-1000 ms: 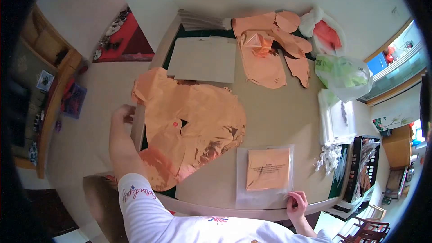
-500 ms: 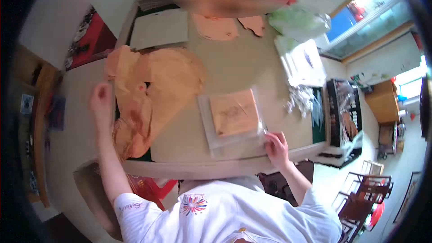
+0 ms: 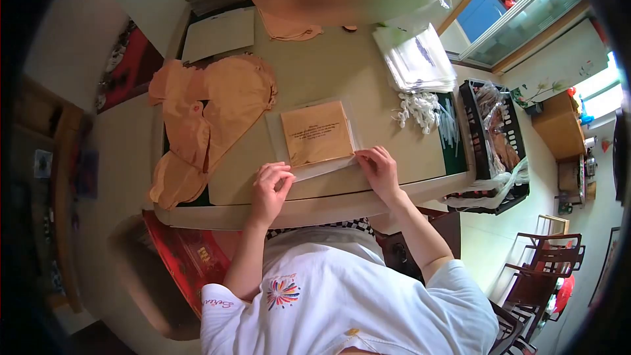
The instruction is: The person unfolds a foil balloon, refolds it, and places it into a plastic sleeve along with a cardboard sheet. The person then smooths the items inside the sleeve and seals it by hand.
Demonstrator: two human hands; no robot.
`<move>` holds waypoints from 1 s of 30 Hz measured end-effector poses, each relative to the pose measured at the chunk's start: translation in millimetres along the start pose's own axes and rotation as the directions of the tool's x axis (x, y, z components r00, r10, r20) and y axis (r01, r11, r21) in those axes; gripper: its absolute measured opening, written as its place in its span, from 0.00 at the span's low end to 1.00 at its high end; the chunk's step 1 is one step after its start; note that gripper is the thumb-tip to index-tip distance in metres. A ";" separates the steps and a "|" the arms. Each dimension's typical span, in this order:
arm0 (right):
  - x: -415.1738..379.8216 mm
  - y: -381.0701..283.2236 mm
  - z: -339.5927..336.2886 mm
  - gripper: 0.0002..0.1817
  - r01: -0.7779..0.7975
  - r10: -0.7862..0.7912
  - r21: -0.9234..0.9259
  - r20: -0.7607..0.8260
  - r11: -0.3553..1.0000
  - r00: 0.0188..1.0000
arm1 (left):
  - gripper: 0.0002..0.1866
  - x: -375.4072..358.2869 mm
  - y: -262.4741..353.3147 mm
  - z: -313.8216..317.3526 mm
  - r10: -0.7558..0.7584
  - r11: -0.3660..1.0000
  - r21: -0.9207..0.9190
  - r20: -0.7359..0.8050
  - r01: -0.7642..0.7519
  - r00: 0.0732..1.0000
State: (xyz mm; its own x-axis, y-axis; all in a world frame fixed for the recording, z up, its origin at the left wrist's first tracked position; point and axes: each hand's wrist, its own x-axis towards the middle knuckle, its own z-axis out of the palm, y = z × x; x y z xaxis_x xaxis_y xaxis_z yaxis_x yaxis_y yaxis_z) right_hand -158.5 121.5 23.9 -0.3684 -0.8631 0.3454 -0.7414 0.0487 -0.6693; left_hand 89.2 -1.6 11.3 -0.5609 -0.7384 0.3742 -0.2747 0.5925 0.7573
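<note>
Clear plastic bag (image 3: 318, 169) around folded copper-coloured foil (image 3: 315, 130) is set on the desk (image 3: 315, 75) just beyond the hands, its near edge, slanted farther away rightward, being pinched at the left corner by the left hand (image 3: 268, 187) and right by the right hand (image 3: 381, 172).

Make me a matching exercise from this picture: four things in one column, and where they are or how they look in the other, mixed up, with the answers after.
1. Folded foil packet
2. Black crate
3. Right hand
4. Large foil sheet

A. At the right edge of the clear plastic
B. Spread out on the table's left side
C. Printed with dark lettering
D. Off the table's right end

Pairs: 1-C, 2-D, 3-A, 4-B
</note>
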 end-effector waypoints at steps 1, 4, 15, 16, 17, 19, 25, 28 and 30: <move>0.0 -1.3 0.4 0.09 -0.034 0.034 0.004 0.006 0.999 0.999 | 0.05 0.6 1.0 0.7 -0.028 1.000 -0.008 -0.012 0.028 1.000; 2.1 -6.7 10.9 0.12 -0.211 0.222 0.142 -0.062 0.967 0.973 | 0.05 2.8 2.9 5.2 -0.045 0.998 0.038 -0.019 0.045 0.999; 0.6 1.1 22.2 0.19 -0.182 0.192 0.081 -0.130 0.980 0.973 | 0.11 6.8 7.1 9.7 0.049 0.966 0.254 -0.002 -0.047 0.999; 1.8 0.9 21.9 0.20 -0.209 0.222 0.101 -0.137 0.973 0.965 | 0.12 6.5 6.4 9.4 0.050 0.967 0.252 -0.008 -0.046 0.999; 4.0 1.4 21.3 0.20 -0.200 0.209 0.081 -0.130 0.976 0.969 | 0.12 7.5 4.4 9.9 0.051 0.967 0.250 -0.014 -0.046 0.999; 4.9 2.3 19.2 0.20 -0.192 0.195 0.039 -0.104 0.981 0.975 | 0.13 7.6 2.6 8.2 0.045 0.968 0.247 -0.027 -0.037 0.999; 12.8 13.9 16.6 0.21 -0.223 0.219 -0.050 -0.087 0.973 0.972 | 0.15 3.5 -4.0 1.3 0.015 0.952 0.306 -0.079 0.010 0.997; 22.5 19.4 10.6 0.20 -0.152 0.139 -0.201 -0.076 0.968 0.987 | 0.15 3.0 -3.1 -0.8 0.033 0.938 0.348 -0.092 0.001 0.995; 39.3 23.9 8.8 0.15 -0.185 0.182 -0.266 -0.035 0.946 0.983 | 0.15 3.4 -0.4 -2.0 0.041 0.930 0.368 -0.095 -0.004 0.995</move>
State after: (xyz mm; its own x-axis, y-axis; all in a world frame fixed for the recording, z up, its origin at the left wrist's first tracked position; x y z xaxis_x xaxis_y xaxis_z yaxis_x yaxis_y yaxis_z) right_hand -185.7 84.3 15.7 -0.5168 -0.8218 0.2402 -0.7824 0.3394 -0.5221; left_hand 89.0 -5.0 13.3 -0.4951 -0.7405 0.4544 -0.5405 0.6720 0.5062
